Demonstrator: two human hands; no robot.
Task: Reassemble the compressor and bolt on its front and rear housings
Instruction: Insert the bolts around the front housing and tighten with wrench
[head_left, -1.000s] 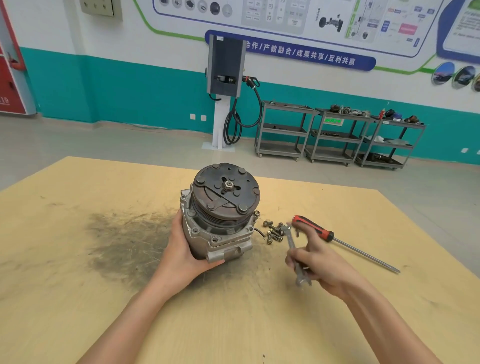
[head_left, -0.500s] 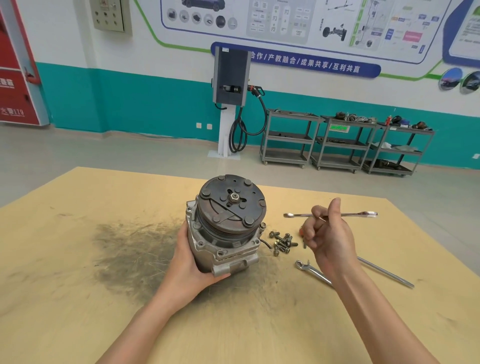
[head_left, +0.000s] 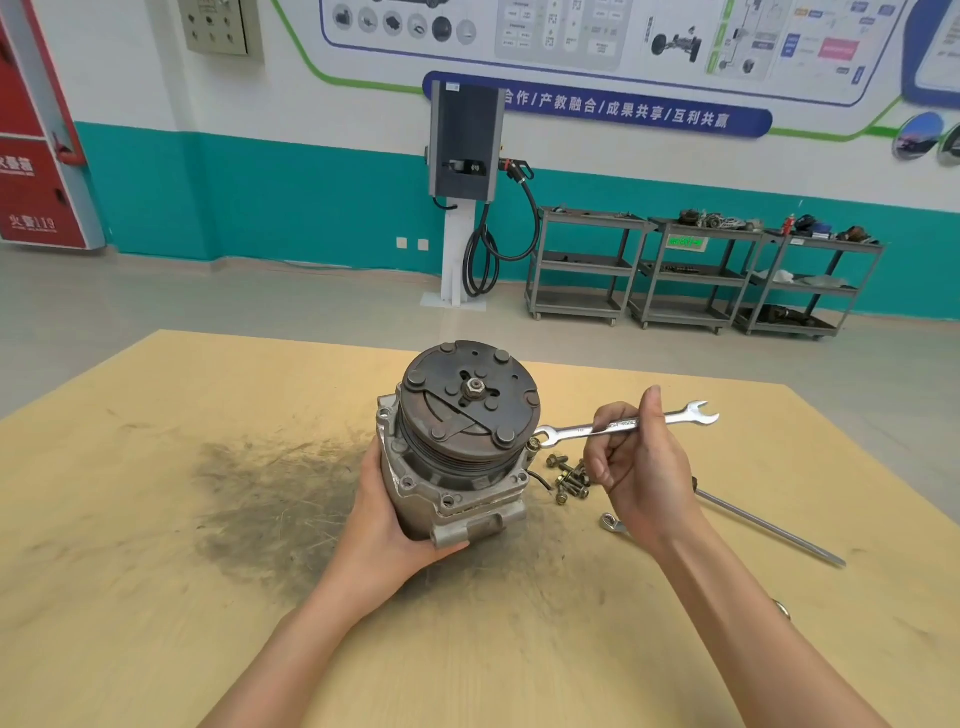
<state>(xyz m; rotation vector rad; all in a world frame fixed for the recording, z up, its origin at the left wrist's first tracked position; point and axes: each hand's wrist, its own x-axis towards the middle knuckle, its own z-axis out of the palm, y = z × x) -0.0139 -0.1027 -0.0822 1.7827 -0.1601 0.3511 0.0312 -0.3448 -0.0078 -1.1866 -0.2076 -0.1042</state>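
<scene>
Compressor (head_left: 460, 447) upright on the scuffed, grease-smudged yellow table (head_left: 156, 519), left hand (head_left: 387, 525) cupping its body. Right hand (head_left: 641, 467) pinches a wrench (head_left: 623, 425), its ring end at a housing bolt. Loose bolts (head_left: 569, 478) beside. Grey carts (head_left: 685, 270) line the teal wall.

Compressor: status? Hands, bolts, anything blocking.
Left hand grips compressor, upright on table. Right hand holds wrench, ring end at a housing bolt. Loose bolts beside it. Nothing blocking.
</scene>
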